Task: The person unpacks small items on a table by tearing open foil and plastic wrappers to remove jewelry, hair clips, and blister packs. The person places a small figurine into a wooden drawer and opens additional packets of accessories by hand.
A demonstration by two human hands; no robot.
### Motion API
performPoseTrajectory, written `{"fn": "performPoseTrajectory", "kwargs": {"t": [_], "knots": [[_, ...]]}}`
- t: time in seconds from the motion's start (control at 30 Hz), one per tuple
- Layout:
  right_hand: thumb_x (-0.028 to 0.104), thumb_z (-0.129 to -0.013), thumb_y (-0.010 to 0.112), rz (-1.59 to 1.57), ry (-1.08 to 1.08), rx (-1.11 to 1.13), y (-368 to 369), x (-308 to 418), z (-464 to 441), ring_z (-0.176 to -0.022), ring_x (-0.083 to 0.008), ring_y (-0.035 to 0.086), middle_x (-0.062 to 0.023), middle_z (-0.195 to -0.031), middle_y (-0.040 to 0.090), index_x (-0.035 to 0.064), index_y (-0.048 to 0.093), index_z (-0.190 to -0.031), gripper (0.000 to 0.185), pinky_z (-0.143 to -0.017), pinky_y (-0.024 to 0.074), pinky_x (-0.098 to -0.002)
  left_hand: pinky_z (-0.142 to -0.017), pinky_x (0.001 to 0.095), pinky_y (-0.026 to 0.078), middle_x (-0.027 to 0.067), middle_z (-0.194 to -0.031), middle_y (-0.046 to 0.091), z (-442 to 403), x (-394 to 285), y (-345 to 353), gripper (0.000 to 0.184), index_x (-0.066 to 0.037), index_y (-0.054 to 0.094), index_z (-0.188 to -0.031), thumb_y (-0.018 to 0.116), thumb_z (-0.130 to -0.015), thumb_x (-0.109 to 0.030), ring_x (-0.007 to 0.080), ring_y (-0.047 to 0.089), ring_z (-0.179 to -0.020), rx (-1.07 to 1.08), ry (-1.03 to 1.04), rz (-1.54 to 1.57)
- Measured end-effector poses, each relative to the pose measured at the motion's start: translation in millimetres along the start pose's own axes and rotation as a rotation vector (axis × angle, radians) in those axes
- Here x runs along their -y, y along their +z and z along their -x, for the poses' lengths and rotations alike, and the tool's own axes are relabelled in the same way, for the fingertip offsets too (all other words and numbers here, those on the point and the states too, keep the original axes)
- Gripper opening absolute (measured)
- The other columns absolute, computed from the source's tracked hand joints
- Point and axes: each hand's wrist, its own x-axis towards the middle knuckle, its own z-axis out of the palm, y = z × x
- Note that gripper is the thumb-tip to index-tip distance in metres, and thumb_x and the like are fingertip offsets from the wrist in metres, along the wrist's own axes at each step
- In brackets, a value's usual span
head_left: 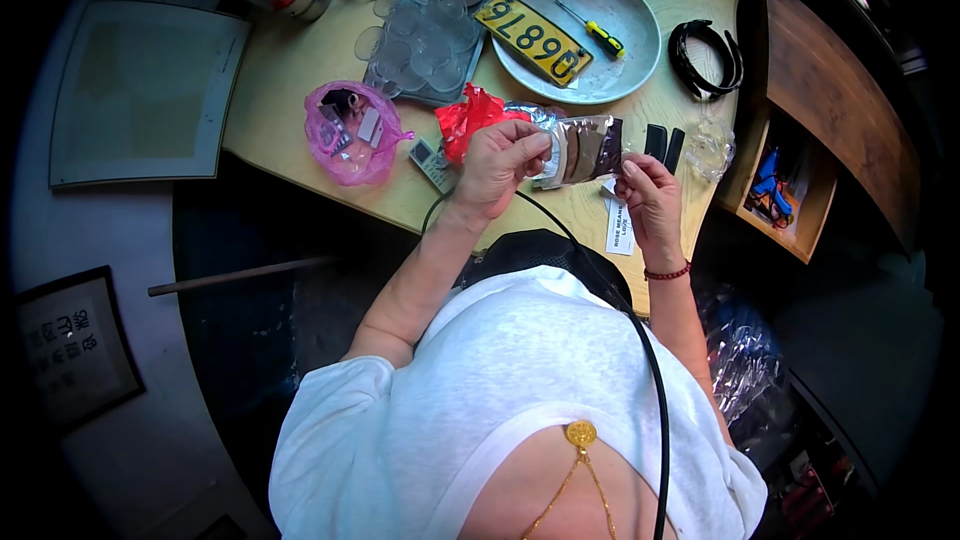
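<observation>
A clear plastic packet [585, 151] with brown, dark and white bands inside is stretched between my two hands above the table. My left hand [502, 162] pinches its left end, thumb on top. At its right end, my right hand [648, 195] grips the edge between thumb and fingers. Crumpled red wrapping [467, 118] with silvery foil lies just behind my left hand. Under and beside my right hand are a white printed card [620, 227] and two black strips [665, 145]. A small grey remote-like device [432, 166] lies left of my left wrist.
A pink plastic bag [350, 135] sits at the left. Behind are a tray [465, 77] of clear cups, a big round dish [640, 15] with a yellow number plate [530, 35] and screwdriver [603, 38], and black rings [705, 60]. An open drawer [805, 225] juts out right.
</observation>
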Motion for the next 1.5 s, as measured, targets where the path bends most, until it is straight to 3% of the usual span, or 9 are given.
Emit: {"fn": "performPoseTrajectory", "kwargs": {"t": [0.07, 0.13, 0.17, 0.23, 0.43, 0.6, 0.93, 1.1, 1.5], "knots": [[0.005, -0.080, 0.061, 0.046, 0.017, 0.005, 4.5, -0.4, 1.1, -0.068, -0.0096, 0.052, -0.0045, -0.082, 0.059, -0.0013, 0.060, -0.094, 0.015, -0.060, 0.0432, -0.0213, -0.053, 0.0170, 0.044, 0.0026, -0.073, 0.060, 0.3, 0.8, 2.8, 0.009, -0.001, 0.058, -0.086, 0.061, -0.081, -0.008, 0.0061, 0.054, -0.058, -0.008, -0.001, 0.005], [0.008, -0.077, 0.064, 0.504, -0.293, -0.175, 26.8, 4.4, 7.1, -0.074, -0.0118, 0.053, -0.0056, -0.086, 0.058, -0.0009, 0.060, -0.094, 0.020, -0.065, 0.0434, -0.0226, -0.052, 0.0166, 0.043, 0.0020, -0.071, 0.060, 0.4, 3.0, 5.9, 0.009, -0.002, 0.058, -0.083, 0.062, -0.080, -0.009, 0.0056, 0.054, -0.057, -0.035, -0.008, 0.018], [0.008, -0.077, 0.064, 0.504, -0.294, -0.174, 29.4, 5.7, 8.8, -0.074, -0.0118, 0.053, -0.0056, -0.086, 0.058, -0.0009, 0.060, -0.094, 0.020, -0.065, 0.0434, -0.0226, -0.052, 0.0166, 0.043, 0.0020, -0.071, 0.060, 0.5, 5.0, 7.7, 0.009, -0.002, 0.058, -0.083, 0.062, -0.080, -0.009, 0.0056, 0.054, -0.057, -0.035, -0.007, 0.018], [0.010, -0.075, 0.067, 0.748, -0.700, -0.012, 33.0, 7.9, 12.4, -0.080, -0.0141, 0.053, -0.0078, -0.090, 0.058, -0.0008, 0.059, -0.094, 0.023, -0.069, 0.0428, -0.0243, -0.053, 0.0162, 0.043, 0.0017, -0.071, 0.059, 0.6, 9.9, 12.0, 0.009, -0.002, 0.058, -0.082, 0.063, -0.080, -0.009, 0.0050, 0.054, -0.059, -0.079, 0.037, -0.104], [0.007, -0.073, 0.068, 0.840, -0.536, 0.203, 55.3, 11.9, 23.9, -0.070, -0.0128, 0.057, -0.0083, -0.081, 0.062, -0.0032, 0.059, -0.092, 0.023, -0.065, 0.0450, -0.0228, -0.055, 0.0168, 0.044, 0.0025, -0.072, 0.059, 4.0, 17.5, 32.2, 0.009, 0.001, 0.058, -0.081, 0.063, -0.079, -0.007, 0.0056, 0.054, -0.062, -0.020, 0.071, -0.218], [0.005, -0.081, 0.060, 0.376, -0.194, 0.154, 47.8, 8.8, 22.7, -0.068, -0.0079, 0.057, -0.0073, -0.082, 0.063, -0.0051, 0.059, -0.093, 0.015, -0.062, 0.0458, -0.0195, -0.054, 0.0192, 0.047, 0.0035, -0.069, 0.059, 5.9, 10.1, 37.6, 0.009, 0.003, 0.059, -0.079, 0.062, -0.080, -0.006, 0.0069, 0.055, -0.060, 0.029, 0.074, -0.308], [-0.002, -0.076, 0.058, 0.649, -0.358, 0.032, 28.8, 8.0, 18.5, -0.061, -0.0061, 0.054, -0.0040, -0.070, 0.058, -0.0006, 0.058, -0.080, 0.004, -0.054, 0.0435, -0.0203, -0.051, 0.0204, 0.045, 0.0028, -0.064, 0.059, 3.0, 21.6, 33.9, 0.013, 0.002, 0.059, -0.073, 0.065, -0.077, -0.009, 0.0063, 0.054, -0.058, 0.005, 0.039, -0.549], [-0.007, -0.066, 0.060, 1.034, -0.648, 0.046, 33.4, 16.7, 21.7, -0.058, -0.0199, 0.059, -0.0102, -0.069, 0.057, 0.0026, 0.061, -0.077, 0.015, -0.051, 0.0444, -0.0259, -0.050, 0.0182, 0.041, -0.0006, -0.063, 0.056, 3.9, 21.0, 40.5, 0.009, 0.001, 0.058, -0.072, 0.064, -0.075, -0.006, 0.0037, 0.051, -0.057, -0.035, 0.096, -0.911], [-0.008, -0.067, 0.058, 1.150, -0.610, 0.034, 22.2, 10.3, 21.2, -0.058, -0.0249, 0.057, -0.0115, -0.068, 0.056, 0.0018, 0.062, -0.080, 0.016, -0.052, 0.0434, -0.0301, -0.051, 0.0239, 0.043, 0.0042, -0.060, 0.055, -1.9, 32.0, 35.4, 0.013, 0.001, 0.056, -0.070, 0.064, -0.069, -0.010, 0.0091, 0.052, -0.054, -0.049, 0.158, -1.124]]}}
